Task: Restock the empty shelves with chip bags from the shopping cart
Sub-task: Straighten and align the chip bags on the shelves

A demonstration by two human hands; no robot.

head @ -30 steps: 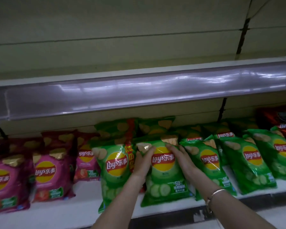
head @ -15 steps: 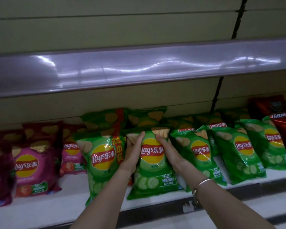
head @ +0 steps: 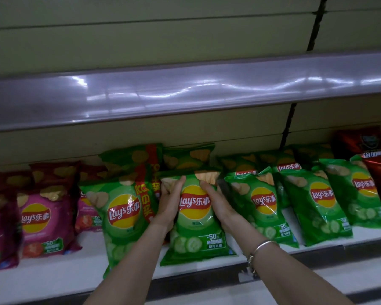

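While L hand point(head: 171, 205) & R hand point(head: 216, 203) press straight-fingered on the green chip bag point(head: 195, 225), it stands mid-row on the white lower shelf point(head: 53, 280), pink bags point(head: 42, 216) to L, under glossy-edged upper shelf point(head: 185, 93), beige back panel point(head: 141, 40), dim light.

My left hand point(head: 171, 205) lies on the bag's point(head: 194, 225) 9 o'clock edge and my right hand point(head: 218, 205) on its 3 o'clock edge. The bag stands on the shelf point(head: 53, 280), with the back bags point(head: 185, 157) behind it at 12 o'clock. At 9 o'clock a neighbour bag point(head: 119, 216) touches it, and the tomato bags point(head: 44, 216) lie beyond. At 3 o'clock runs a row of cucumber bags point(head: 312, 201), then the end bags point(head: 378, 168). The upper shelf point(head: 185, 91) overhangs at 12 o'clock.
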